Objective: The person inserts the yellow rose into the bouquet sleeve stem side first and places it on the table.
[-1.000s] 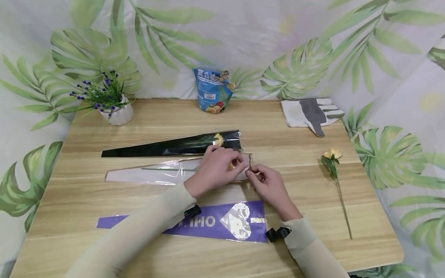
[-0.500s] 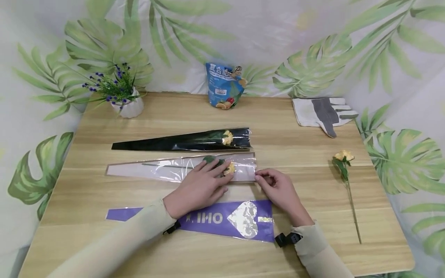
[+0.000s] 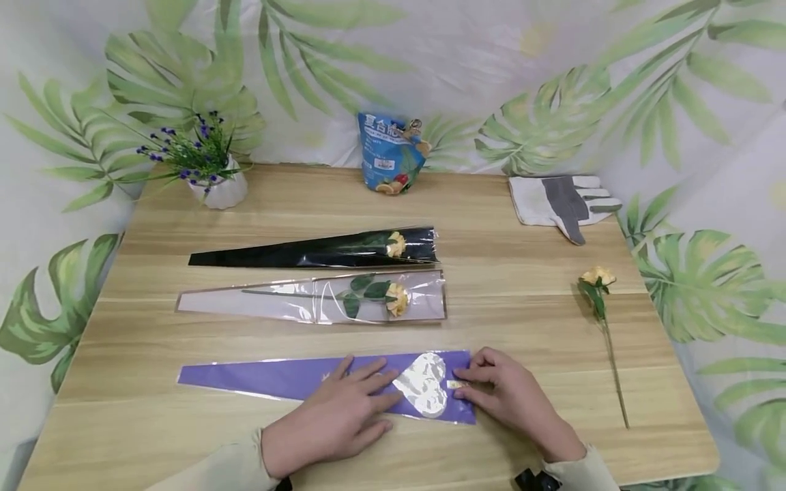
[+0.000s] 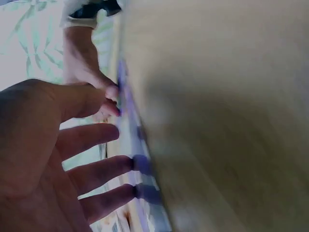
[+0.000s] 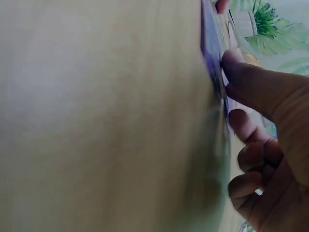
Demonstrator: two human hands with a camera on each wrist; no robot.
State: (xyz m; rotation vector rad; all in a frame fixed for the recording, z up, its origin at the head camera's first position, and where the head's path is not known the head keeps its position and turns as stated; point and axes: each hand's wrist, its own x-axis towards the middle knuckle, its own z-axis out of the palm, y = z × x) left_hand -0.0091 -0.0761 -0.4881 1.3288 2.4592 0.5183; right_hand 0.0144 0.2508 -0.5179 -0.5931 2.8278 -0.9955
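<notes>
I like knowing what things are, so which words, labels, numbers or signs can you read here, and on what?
"复合肥": blue pouch, last character less clear.
Pouch's smaller print and white label: too small to read.
Purple sleeve: pale mark beside the left hand, too little showing to read; pale strip by the right hand, too small.

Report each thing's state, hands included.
Purple wrapper: flat, no flower visible inside
Pale wrapper: yellow flower inside
Black wrapper: yellow flower inside
Loose flower: lying unwrapped
Left hand: fingers spread over purple wrapper
Right hand: fingers at purple wrapper's wide end
Blue pouch: upright
Glove: lying flat
Potted plant: upright
</notes>
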